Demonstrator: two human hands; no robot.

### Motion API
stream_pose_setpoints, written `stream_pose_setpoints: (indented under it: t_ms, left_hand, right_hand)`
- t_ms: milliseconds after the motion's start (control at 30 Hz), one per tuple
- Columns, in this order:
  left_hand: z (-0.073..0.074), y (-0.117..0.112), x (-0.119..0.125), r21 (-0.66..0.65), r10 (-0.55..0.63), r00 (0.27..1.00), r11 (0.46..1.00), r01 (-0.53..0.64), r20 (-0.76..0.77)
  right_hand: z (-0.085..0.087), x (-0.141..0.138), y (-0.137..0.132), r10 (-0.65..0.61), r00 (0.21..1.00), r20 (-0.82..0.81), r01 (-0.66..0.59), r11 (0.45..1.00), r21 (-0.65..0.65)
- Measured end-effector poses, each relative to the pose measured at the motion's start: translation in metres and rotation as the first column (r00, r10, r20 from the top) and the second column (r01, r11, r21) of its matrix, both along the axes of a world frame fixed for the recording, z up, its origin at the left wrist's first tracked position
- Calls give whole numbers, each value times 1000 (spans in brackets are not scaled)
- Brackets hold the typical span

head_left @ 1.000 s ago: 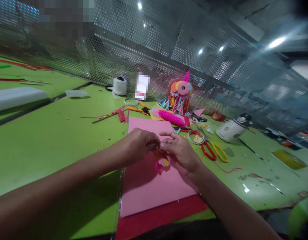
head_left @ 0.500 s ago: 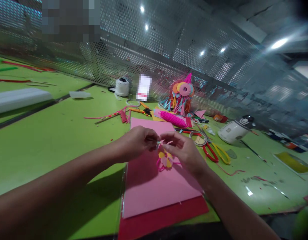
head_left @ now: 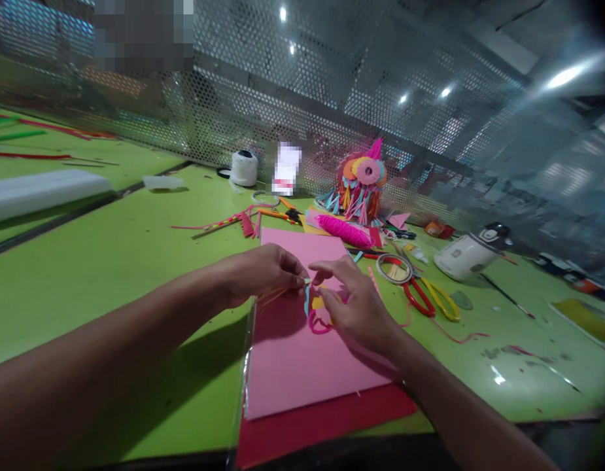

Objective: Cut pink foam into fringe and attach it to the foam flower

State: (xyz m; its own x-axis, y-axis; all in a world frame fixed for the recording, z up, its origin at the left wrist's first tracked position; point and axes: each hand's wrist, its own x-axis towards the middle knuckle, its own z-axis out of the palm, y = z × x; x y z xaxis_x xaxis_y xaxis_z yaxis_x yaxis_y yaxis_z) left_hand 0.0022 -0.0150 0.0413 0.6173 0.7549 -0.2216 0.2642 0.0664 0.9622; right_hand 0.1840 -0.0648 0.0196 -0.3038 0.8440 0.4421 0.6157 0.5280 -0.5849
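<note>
My left hand point(head_left: 279, 271) is closed, its fingertips pinching a small pale strip point(head_left: 307, 281). Thin tan strands point(head_left: 275, 296) trail leftward beneath it, partly blurred. Opposite, my right hand point(head_left: 354, 297) has thumb and forefinger bent together at the paper flower point(head_left: 322, 315); the thumb covers part of it, and the exact grip is hidden. The flower has pink and yellow petals with a bright pink loop at its lower edge. A light blue strip point(head_left: 307, 302) hangs beside it. Both hands are over a pink paper sheet point(head_left: 302, 379).
Red paper point(head_left: 326, 432) lies under the pink sheet. Beyond the hands are magenta yarn point(head_left: 344, 230), a tape roll point(head_left: 394, 267), scissors with red and yellow handles point(head_left: 432, 301), a tasselled paper ornament point(head_left: 363, 180), a white thread spool point(head_left: 244, 169) and a white bottle point(head_left: 466, 255).
My right hand has tilted over the flower, covering more of it. The light blue strip and tan strands now show near my left fingers. The view has shifted slightly.
</note>
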Motion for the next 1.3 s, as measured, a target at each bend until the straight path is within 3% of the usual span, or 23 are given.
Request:
stream_pose_setpoints:
  t_ms: [333,700,1100,1300]
  left_hand:
    - [1,1,-2,-264,-58,986,959,99,157]
    - [-1,-1,-2,-207,-82,984,972,115,159]
    - [-10,-3,5,80,-62,997,995,65,-37]
    - [-14,-1,9,179,-28,998,983,37,-57]
  right_hand:
    - [-6,-6,-6,43,998,43,-50,986,162]
    - [-4,-1,-7,147,988,-36,-135,966,222]
    - [-2,-7,-5,8,980,-201,-8,1000,4]
    - [0,-10,-1,-50,932,-359,-26,979,-204]
